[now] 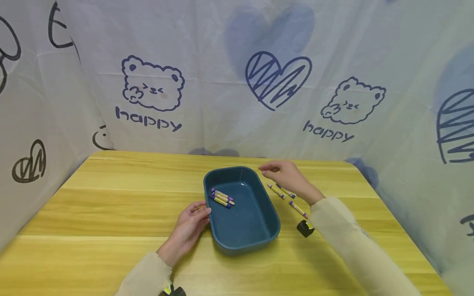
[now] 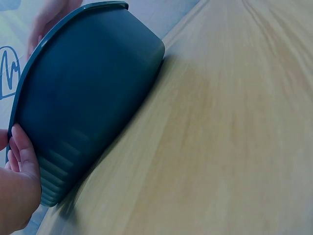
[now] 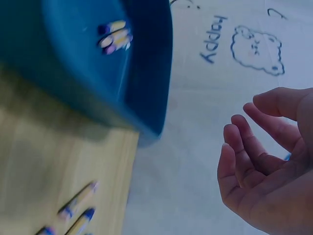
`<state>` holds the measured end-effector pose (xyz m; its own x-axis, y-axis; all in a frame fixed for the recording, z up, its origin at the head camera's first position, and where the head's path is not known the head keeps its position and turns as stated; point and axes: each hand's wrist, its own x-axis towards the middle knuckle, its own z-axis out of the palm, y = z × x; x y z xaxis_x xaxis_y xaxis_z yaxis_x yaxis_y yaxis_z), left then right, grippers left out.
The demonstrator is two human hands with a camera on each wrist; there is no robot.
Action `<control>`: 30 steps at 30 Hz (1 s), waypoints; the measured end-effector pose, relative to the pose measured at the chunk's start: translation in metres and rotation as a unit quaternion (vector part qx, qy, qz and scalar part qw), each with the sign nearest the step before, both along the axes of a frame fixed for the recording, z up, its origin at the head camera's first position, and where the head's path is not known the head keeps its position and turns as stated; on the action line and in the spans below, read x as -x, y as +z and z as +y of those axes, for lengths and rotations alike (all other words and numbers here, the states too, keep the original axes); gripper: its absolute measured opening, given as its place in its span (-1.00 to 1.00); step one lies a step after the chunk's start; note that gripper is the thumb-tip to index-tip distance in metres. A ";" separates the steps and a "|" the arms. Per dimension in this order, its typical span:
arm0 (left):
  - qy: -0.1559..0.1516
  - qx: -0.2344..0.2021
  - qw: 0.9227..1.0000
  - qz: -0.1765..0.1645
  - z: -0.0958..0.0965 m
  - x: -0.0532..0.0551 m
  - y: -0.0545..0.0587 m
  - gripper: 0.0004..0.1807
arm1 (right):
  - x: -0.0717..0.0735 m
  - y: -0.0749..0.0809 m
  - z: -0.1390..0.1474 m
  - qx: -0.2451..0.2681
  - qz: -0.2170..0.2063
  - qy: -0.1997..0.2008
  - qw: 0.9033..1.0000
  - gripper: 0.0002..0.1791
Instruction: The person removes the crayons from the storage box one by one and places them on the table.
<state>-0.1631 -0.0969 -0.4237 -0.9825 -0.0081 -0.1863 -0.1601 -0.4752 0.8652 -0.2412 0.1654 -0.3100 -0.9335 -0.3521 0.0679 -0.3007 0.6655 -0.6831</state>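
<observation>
A dark teal plastic bin (image 1: 244,222) stands on the table, and a small cluster of yellow-wrapped crayons (image 1: 222,198) lies inside it near the left wall. My left hand (image 1: 189,230) grips the bin's left rim; in the left wrist view, its fingers (image 2: 24,152) lie against the outer wall. Over the table beyond the bin's right side is my right hand (image 1: 290,179), raised with loosely bent fingers and holding nothing. The right wrist view shows a gap between its thumb (image 3: 279,103) and fingers. Below that hand, three loose crayons (image 1: 275,191) lie right of the bin.
The wooden table (image 1: 122,197) reaches back to a white cloth (image 1: 214,123) printed with hearts and bears, which also hangs at both sides. A black strap piece (image 1: 305,228) shows by the right sleeve, another (image 1: 174,291) by the left sleeve.
</observation>
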 end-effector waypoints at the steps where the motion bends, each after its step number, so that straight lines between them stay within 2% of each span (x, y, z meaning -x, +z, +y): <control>1: 0.000 0.000 1.000 0.000 0.000 0.000 0.000 -0.70 | 0.001 0.001 -0.005 0.005 -0.001 0.004 1.000 -0.68; 5: -0.002 0.003 1.000 -0.001 0.001 0.000 -0.001 -0.69 | 0.006 0.000 -0.023 0.029 -0.019 0.014 0.999 -0.67; 10: -0.003 0.007 1.000 -0.003 0.002 0.001 -0.001 -0.67 | 0.014 -0.009 -0.038 0.050 -0.044 0.014 0.998 -0.66; 23: 0.002 0.007 1.000 -0.006 0.001 0.001 0.000 -0.71 | 0.029 -0.037 -0.074 0.076 -0.056 0.002 0.995 -0.67; 30: 0.002 0.006 1.000 -0.005 0.001 0.001 0.000 -0.72 | 0.036 -0.053 -0.086 0.086 -0.075 -0.016 0.993 -0.69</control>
<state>-0.1639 -0.0961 -0.4235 -0.9805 -0.0151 -0.1960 -0.1666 -0.4653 0.8694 -0.2770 0.0799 -0.3625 -0.9483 -0.3170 -0.0155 -0.1678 0.5423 -0.8233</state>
